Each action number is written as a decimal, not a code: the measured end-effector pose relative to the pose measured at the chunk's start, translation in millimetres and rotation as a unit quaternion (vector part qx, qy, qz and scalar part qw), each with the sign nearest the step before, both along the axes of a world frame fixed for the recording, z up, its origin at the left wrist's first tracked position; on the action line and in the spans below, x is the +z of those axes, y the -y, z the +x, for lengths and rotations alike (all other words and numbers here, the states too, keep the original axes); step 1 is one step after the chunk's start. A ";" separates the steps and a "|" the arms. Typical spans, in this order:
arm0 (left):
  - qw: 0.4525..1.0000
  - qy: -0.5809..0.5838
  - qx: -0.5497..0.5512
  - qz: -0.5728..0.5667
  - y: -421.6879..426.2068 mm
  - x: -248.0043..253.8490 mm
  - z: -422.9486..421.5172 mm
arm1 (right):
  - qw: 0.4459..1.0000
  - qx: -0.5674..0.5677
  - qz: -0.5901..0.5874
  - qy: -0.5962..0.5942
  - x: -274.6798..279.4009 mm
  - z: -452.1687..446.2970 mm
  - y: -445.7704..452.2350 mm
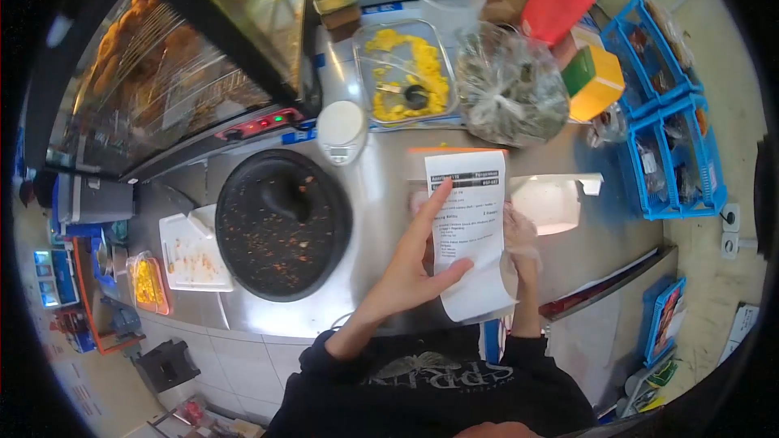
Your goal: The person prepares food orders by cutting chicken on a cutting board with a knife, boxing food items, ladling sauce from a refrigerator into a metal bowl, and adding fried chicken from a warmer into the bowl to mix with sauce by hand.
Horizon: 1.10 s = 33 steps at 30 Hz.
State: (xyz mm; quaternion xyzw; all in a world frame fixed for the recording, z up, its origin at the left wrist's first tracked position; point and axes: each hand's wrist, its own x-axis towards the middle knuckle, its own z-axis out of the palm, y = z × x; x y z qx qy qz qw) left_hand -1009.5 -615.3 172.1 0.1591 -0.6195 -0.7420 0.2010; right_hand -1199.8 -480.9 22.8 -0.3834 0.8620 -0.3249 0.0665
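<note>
A long white printed receipt (pixel 471 235) is held upright over the steel counter. My left hand (pixel 410 264) lies across its left side, index finger and thumb apart over the printed face. At the paper's right edge is my right hand (pixel 522 243), which looks covered by a clear glove; its fingers are partly hidden behind the paper and whatever they grip is hard to make out. Behind the receipt an orange edge (pixel 454 150) shows. An open white box (pixel 548 204) sits just right of my right hand.
A black stone mortar (pixel 282 225) stands left of my hands, beside a white cutting board (pixel 193 250). Farther back are a white scale (pixel 341 131), a tray of yellow food (pixel 408 118) and a filled plastic bag (pixel 513 89). Blue baskets (pixel 667 158) hang at right; a heated display cabinet (pixel 243 131) is at left.
</note>
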 end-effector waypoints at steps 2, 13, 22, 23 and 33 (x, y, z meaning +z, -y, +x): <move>0.998 -0.009 0.015 0.052 -25.0 4.9 -42.4 | 0.917 -0.076 -0.079 0.384 70.2 -10.2 -31.9; 0.968 0.132 -0.010 -0.213 -90.5 17.2 -203.9 | 0.887 0.001 -0.190 0.422 120.5 -148.0 -59.6; 0.969 0.175 0.121 -0.127 -65.9 -40.9 -220.5 | 0.979 -0.079 -0.150 0.109 82.0 -354.0 -70.3; 0.954 0.203 0.138 -0.175 -60.6 -58.3 -218.5 | 0.987 -0.086 -0.133 0.003 82.1 -383.7 -54.1; 0.929 0.264 0.207 -0.155 -35.7 -63.1 -225.0 | 0.981 -0.183 0.050 -0.034 160.9 -442.3 -24.6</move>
